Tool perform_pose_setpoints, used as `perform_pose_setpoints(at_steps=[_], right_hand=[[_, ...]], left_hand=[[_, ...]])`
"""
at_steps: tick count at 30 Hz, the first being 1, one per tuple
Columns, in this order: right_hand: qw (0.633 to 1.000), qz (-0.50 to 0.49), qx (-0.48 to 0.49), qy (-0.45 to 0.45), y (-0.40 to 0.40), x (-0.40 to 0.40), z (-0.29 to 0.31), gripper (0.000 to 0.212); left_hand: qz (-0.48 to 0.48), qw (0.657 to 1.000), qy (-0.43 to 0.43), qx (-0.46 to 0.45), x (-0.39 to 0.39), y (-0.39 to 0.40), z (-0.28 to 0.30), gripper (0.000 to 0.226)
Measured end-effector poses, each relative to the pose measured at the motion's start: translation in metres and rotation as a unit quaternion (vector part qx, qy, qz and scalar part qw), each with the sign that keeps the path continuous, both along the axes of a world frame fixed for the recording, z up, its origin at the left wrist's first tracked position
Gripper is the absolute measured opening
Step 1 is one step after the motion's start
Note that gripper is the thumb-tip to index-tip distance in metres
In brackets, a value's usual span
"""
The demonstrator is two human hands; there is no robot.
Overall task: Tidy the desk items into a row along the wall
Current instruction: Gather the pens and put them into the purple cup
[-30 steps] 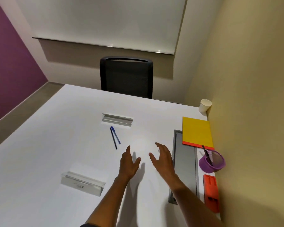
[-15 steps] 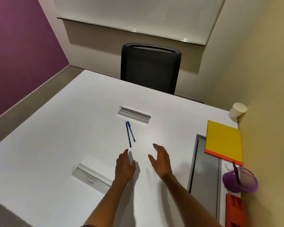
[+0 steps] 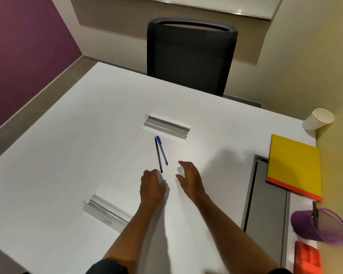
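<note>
Both hands (image 3: pixel 152 186) reached nearer the pens (image 3: pixel 160 153).

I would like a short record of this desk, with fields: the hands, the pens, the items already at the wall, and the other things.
left hand: left hand open, fingertips just short of the black pen, holds nothing
right hand: right hand open, above the desk, holds nothing
pens: black pen and blue pen side by side, mid-desk
at the wall: paper cup, yellow notebook, purple cup, orange item
other: two metal strips, black chair
</note>
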State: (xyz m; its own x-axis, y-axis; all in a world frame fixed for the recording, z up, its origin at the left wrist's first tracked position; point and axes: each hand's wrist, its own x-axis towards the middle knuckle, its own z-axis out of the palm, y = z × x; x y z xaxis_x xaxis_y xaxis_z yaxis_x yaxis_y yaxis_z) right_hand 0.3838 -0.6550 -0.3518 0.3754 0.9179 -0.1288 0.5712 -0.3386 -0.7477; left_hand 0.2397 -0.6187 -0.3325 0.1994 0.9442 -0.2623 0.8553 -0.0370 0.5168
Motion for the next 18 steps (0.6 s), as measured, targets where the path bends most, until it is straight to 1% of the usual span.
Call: perform_pose_setpoints(at_steps=[3,7,10,13,14,16,18], right_hand=[[1.000,0.017,0.008,-0.016,0.017,-0.001,-0.006,0.046],[0.998,0.048,0.013,-0.024,0.040,-0.006,-0.007,0.039],[0.993,0.088,-0.001,-0.075,0.050,-0.008,-0.016,0.040],[0.993,0.081,-0.024,-0.081,0.054,-0.007,-0.021,0.041],[0.989,0.096,-0.016,-0.107,0.054,-0.007,-0.020,0.041],[0.985,0.113,-0.004,-0.129,0.051,-0.008,-0.015,0.038],[0.975,0.129,-0.012,-0.181,0.050,-0.006,-0.013,0.036]], left_hand=[[0.019,1.000,0.002,0.010,0.007,0.010,-0.004,0.033],[0.043,0.999,0.015,0.022,0.015,0.023,-0.013,0.035],[0.047,0.998,0.024,0.037,0.018,0.031,-0.019,0.035],[0.050,0.997,0.030,0.046,0.022,0.038,-0.022,0.033],[0.050,0.997,0.030,0.048,0.024,0.040,-0.023,0.031],[0.046,0.997,0.031,0.055,0.026,0.043,-0.025,0.025],[0.050,0.997,0.035,0.053,0.028,0.045,-0.025,0.022]])
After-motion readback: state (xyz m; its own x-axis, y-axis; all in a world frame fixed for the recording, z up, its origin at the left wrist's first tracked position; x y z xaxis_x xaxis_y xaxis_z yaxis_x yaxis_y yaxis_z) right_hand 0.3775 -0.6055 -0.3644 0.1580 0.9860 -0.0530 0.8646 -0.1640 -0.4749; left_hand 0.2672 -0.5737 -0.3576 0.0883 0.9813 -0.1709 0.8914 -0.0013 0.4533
